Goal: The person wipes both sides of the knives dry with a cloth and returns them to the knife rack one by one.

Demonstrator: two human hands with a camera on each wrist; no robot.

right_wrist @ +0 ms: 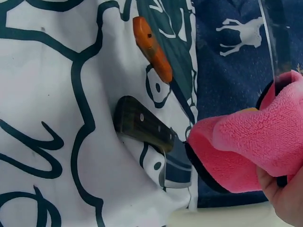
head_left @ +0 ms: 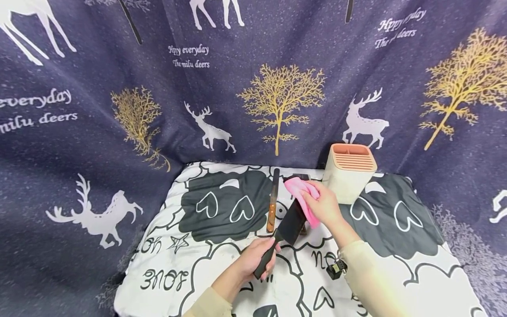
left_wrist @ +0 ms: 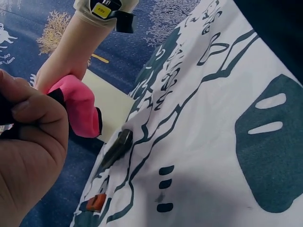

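Note:
My left hand [head_left: 249,259] grips the black handle of a broad kitchen knife [head_left: 292,223], its wide dark blade slanting up and away to the right. Around the upper part of that blade my right hand [head_left: 325,206] holds a folded pink cloth [right_wrist: 255,137] with dark edging, pinched between thumb and fingers. The cloth hides the blade's far end. On the bedding left of the blade lies a narrow knife [head_left: 272,209] with an orange-brown wooden handle. Beneath the held blade, a second knife with a dark riveted handle [right_wrist: 142,120] lies on the bedding, its wide blade partly covered by the cloth.
A cream knife block [head_left: 348,180] with a slotted orange top stands at the back right, close to my right forearm. White bedding [head_left: 166,281] with dark cartoon prints covers the surface. Behind it hangs a navy curtain [head_left: 245,88] with deer and trees.

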